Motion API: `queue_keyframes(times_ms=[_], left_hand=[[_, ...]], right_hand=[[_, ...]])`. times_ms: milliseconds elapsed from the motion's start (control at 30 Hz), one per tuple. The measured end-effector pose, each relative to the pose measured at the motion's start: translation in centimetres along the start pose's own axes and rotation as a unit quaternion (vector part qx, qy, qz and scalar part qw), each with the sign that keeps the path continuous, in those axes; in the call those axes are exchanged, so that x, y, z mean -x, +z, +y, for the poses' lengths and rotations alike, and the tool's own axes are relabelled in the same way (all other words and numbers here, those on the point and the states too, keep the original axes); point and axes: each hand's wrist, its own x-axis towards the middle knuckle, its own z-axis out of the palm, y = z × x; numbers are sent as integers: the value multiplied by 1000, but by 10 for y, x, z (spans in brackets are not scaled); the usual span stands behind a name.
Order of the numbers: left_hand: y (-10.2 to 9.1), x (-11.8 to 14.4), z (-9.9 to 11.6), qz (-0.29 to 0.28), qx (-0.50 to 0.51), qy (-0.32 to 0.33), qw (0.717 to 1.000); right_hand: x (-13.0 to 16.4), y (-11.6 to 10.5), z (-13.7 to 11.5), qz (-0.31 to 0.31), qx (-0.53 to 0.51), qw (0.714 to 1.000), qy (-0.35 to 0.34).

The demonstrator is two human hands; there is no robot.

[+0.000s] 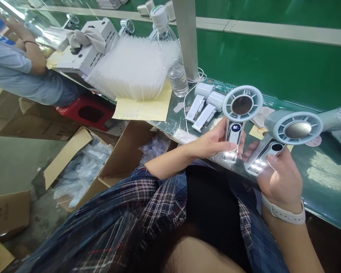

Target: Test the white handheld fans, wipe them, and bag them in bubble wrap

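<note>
A person's left hand (pixel 216 144) grips the handle of a small white handheld fan (pixel 238 117), its lit display reading 82. The right hand (pixel 278 178), wearing a white wristband, closes around the handle of a second fan (pixel 284 136), thumb on top. Both fans are held just above the edge of a green worktop (pixel 324 174), where two folded fans (pixel 204 104) lie near a water bottle (pixel 170 53)

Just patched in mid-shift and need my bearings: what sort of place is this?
Most likely a factory assembly or inspection line for handheld fans. The left hand and right hand each hold a fan, more fans lie on the green bench, and cartons of bagged parts sit on the floor.
</note>
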Motion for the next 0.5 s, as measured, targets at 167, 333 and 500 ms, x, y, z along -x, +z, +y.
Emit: queue_keyframes(times_ms=[167, 333, 500], left_hand=[[-4, -5, -2, 15, -63, 21, 998], [-4, -5, -7, 6, -65, -4, 998], [0, -6, -2, 45, -90, 11, 995]], right_hand=[[1, -1, -2, 12, -11, 1000, -2], [3, 0, -2, 27, -13, 999, 18], [4, 2, -3, 39, -12, 999, 20]])
